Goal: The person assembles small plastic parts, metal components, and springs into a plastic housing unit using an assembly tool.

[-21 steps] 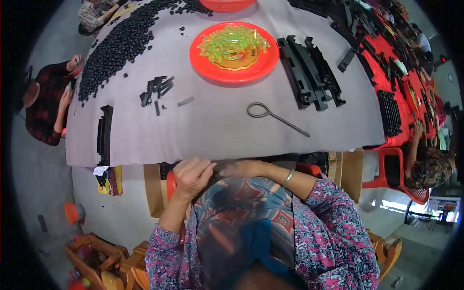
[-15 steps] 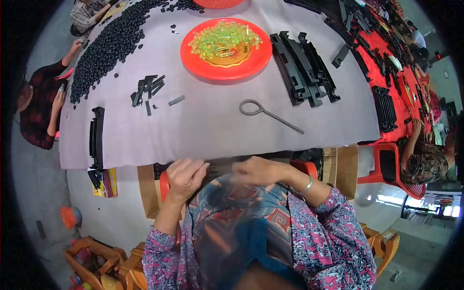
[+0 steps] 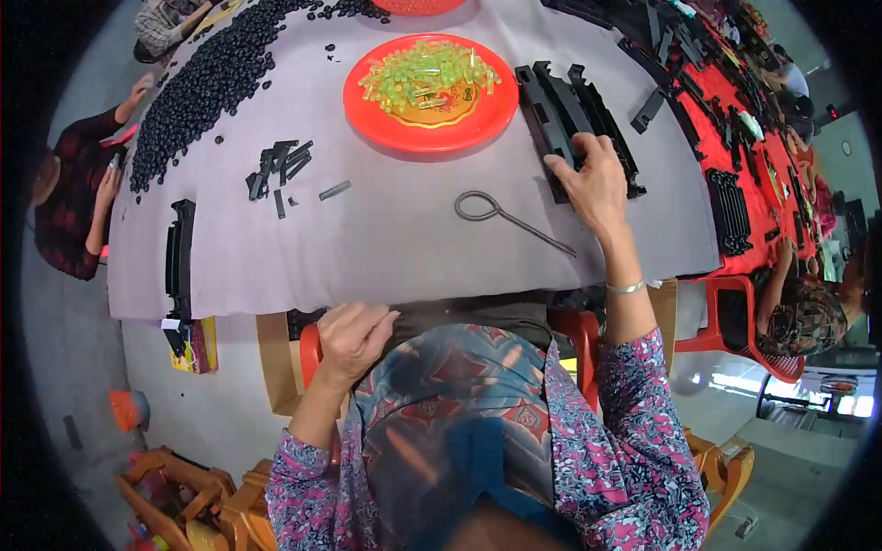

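My right hand (image 3: 595,184) reaches over a row of long black slotted plastic parts (image 3: 551,101) on the right of the table. Its thumb and fingers close around one of them; the fingertips partly hide the grip. My left hand (image 3: 349,338) rests at the table's front edge, fingers curled and thumb pressed in. Whatever it may hold is hidden. Left of my right hand lies a grey metal rod with a ring at one end (image 3: 525,229). Small clear yellow-green tubes (image 3: 424,70) are heaped on a red plate (image 3: 432,141) beyond it.
A large spread of small black round pieces (image 3: 197,101) covers the far left. Short dark strips (image 3: 278,163) lie nearer, with another long black part (image 3: 180,253) at the left edge. A red-covered table (image 3: 735,165) and a red chair (image 3: 730,317) stand at right. Other people sit on both sides.
My right hand has moved from the table's front edge, up and to the right, onto the long black parts. My left hand has stayed in about the same place.
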Demonstrator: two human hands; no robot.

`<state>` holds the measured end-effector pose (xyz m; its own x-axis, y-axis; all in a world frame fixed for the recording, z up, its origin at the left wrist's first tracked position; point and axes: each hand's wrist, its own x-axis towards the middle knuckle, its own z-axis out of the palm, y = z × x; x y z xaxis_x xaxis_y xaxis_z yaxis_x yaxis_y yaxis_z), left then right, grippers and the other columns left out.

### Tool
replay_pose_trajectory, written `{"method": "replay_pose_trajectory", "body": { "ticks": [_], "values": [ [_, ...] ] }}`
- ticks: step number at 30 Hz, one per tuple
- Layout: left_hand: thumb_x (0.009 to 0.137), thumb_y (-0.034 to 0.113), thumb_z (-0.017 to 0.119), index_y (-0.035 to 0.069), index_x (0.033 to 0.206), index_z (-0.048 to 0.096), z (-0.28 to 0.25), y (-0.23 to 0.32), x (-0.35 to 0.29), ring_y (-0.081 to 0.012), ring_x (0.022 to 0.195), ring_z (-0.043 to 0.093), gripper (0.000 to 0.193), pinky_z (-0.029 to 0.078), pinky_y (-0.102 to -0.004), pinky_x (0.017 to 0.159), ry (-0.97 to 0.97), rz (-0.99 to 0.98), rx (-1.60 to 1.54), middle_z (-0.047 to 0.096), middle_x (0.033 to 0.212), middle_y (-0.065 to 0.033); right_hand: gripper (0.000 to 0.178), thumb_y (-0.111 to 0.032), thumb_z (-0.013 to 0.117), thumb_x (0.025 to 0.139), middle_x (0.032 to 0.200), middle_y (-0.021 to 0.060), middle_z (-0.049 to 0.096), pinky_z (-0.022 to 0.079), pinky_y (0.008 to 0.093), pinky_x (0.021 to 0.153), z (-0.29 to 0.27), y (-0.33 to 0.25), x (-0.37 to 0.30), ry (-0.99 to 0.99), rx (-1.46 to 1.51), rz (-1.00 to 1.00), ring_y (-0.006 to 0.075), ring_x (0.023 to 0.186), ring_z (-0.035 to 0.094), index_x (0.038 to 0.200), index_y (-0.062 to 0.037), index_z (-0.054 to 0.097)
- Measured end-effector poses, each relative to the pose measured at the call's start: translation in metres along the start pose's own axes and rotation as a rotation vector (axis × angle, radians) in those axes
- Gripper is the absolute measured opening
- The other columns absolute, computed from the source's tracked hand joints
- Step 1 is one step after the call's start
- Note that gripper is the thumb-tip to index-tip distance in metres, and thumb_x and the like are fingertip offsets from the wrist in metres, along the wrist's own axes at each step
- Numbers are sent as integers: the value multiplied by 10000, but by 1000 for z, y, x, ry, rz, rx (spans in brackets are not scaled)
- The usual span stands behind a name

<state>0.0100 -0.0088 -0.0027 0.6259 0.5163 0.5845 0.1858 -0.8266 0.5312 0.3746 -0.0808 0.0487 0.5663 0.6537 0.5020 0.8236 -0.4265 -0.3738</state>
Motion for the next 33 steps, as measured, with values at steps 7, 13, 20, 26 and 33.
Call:
{"method": "replay_pose_trajectory", "body": {
  "ticks": [7, 13, 20, 26, 33],
  "values": [
    [735, 43, 789, 53, 746, 661, -1, 1, 2, -219, 496, 519, 129, 400, -331, 472, -3, -12, 12, 531, 599, -53, 390, -305, 735, 779, 841, 154, 682, 509, 421, 705, 9, -8, 3, -28, -9, 178, 320, 766, 656, 1025, -7, 682],
    [737, 39, 785, 54, 740, 661, -3, 2, 4, -219, 507, 535, 125, 407, -331, 474, -23, -12, 11, 554, 614, -56, 270, -289, 665, 881, 675, -22, 519, 385, 261, 570, -3, 9, -1, 35, 670, 484, 71, 615, 445, 908, -21, 674],
    [726, 16, 787, 10, 817, 682, -4, 3, 14, -246, 529, 524, 139, 425, -346, 498, -3, -3, -6, 540, 633, -77, 191, -260, 643, 924, 687, -14, 470, 328, 262, 510, -28, -7, -22, -175, 1478, 789, 86, 605, 409, 864, -89, 582],
    [675, 161, 877, -15, 1473, 309, -8, -10, 53, -302, 1074, 585, 995, 526, -381, 806, 166, -291, -200, 515, 1219, -184, 341, -385, 622, 935, 657, -21, 460, 263, 204, 442, -28, -38, -40, -814, 1622, 948, 66, 573, 403, 952, -46, 596],
    [688, 109, 855, 39, 1469, 366, -19, -13, 89, -252, 1086, 577, 924, 540, -352, 813, 113, -228, -368, 506, 1262, -142, 295, -364, 578, 964, 628, -25, 435, 197, 192, 383, -10, -43, -47, -1114, 1554, 1030, 44, 481, 306, 944, -71, 552]
  ]
}}
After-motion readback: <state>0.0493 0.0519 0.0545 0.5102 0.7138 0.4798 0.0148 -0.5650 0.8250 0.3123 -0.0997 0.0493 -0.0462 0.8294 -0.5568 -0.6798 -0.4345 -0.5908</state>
